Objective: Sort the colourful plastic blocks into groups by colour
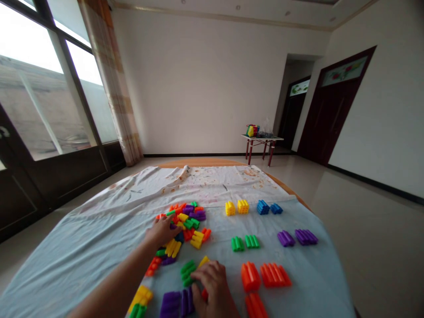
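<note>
My left hand (163, 230) reaches over a mixed pile of ridged plastic building blocks, its fingers spread and touching the pile near a green block (170, 213). Yellow blocks (172, 248) and purple blocks (198, 215) lie around it. Closer to me, my right hand (213, 282) curls over the cloth, with a bit of an orange block (204, 293) showing between thumb and fingers. Its fingertips come up against a green block (187, 273). A yellow block (203, 260) shows behind the knuckles, and purple blocks (170, 304) lie left of the thumb.
Sorted by colour at right are yellow blocks (243, 206), blue blocks (263, 207), green blocks (252, 241), purple blocks (306, 237) and orange blocks (275, 274). A pale blue cloth (109, 247) covers the round table. Beyond stands a small table (261, 138) with bags.
</note>
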A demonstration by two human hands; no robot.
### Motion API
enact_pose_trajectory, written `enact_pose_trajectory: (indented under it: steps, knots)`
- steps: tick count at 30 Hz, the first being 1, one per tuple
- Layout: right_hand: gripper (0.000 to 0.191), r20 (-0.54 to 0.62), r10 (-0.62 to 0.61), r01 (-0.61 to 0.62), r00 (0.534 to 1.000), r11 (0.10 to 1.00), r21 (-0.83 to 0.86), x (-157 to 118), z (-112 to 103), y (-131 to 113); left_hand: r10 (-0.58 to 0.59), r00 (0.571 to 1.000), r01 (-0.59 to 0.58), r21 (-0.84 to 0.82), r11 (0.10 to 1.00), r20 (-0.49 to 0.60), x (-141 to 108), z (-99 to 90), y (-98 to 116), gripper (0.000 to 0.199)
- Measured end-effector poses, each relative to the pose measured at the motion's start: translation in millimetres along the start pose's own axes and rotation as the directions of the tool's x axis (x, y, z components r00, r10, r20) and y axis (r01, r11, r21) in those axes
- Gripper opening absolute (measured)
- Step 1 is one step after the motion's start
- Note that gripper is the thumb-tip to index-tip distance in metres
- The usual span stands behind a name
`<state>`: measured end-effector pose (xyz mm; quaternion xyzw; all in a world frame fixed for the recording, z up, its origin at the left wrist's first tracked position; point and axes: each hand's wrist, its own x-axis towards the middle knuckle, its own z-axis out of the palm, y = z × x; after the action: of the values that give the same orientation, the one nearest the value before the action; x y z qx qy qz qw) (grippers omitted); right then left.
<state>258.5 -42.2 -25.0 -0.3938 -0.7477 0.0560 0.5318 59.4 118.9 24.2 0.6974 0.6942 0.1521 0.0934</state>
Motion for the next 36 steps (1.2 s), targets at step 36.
enact_pose_trajectory:
  steps: [36]
  knots:
    - [0.029,0.025,0.068,-0.068,0.997,0.998,-0.007,4,-19,-6,0.18,0.983,-0.173,-0.153,0.973,0.031,-123,3.7,13,0.051]
